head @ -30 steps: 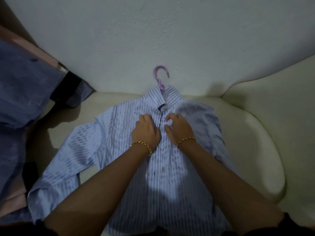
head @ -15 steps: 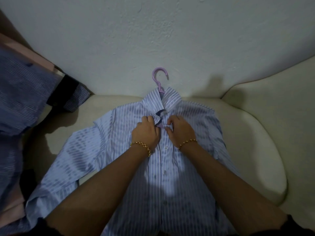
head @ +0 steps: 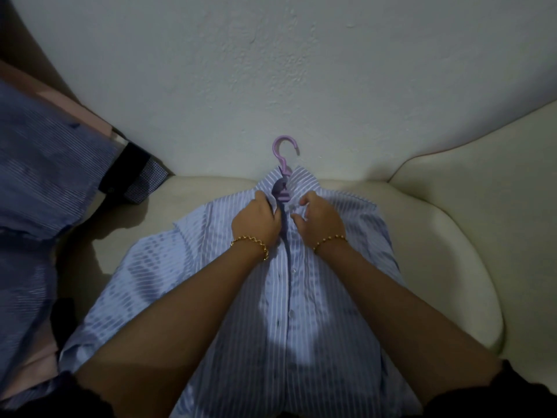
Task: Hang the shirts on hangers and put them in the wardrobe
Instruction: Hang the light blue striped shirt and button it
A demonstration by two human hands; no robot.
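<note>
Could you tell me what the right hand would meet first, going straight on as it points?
Probably the purple hanger, exposed where the striped shirt gapes at the collar; depth is unclear.

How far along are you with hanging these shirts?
Done: the hanger is already inside the shirt, its hook poking out of the collar. In hand: the left hand grips the front edge by the collar, the right hand beside it, seemingly closing the top. Left: carrying it to the wardrobe, not in view, and the pile of clothes at left.
</note>
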